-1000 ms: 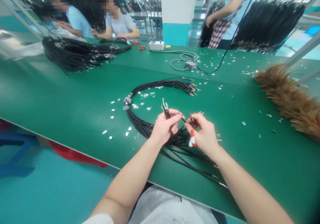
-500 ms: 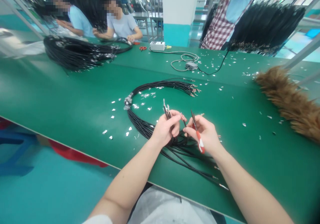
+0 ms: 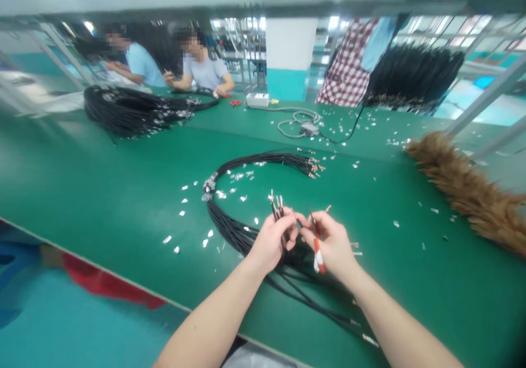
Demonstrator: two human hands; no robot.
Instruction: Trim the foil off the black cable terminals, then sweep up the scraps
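Note:
My left hand [image 3: 273,242] is closed around several black cables [image 3: 274,210], their stripped, silvery-copper ends sticking up past the fingers. My right hand [image 3: 329,242] is closed on a pair of small scissors [image 3: 318,253] with red and white handles, the dark blades pointing up and away. Its thumb and fingertip almost meet the left fingertips at one cable end, which is partly hidden. From my hands the cable bundle [image 3: 230,226] curves left and back across the green table, bound with clear wrap [image 3: 209,186]. Loose cable ends [image 3: 370,339] lie beneath my right forearm.
Silvery scraps [image 3: 205,243] are scattered over the green table [image 3: 123,192]. A larger black cable coil [image 3: 123,113] lies at the back left, a white power box [image 3: 257,100] behind the bundle, and a brown bristly strip [image 3: 468,187] at the right. Several people are across the table.
The view has tilted upward, so a grey overhead beam now shows. My hands have drawn slightly closer together, and the scissors have turned to a steeper angle.

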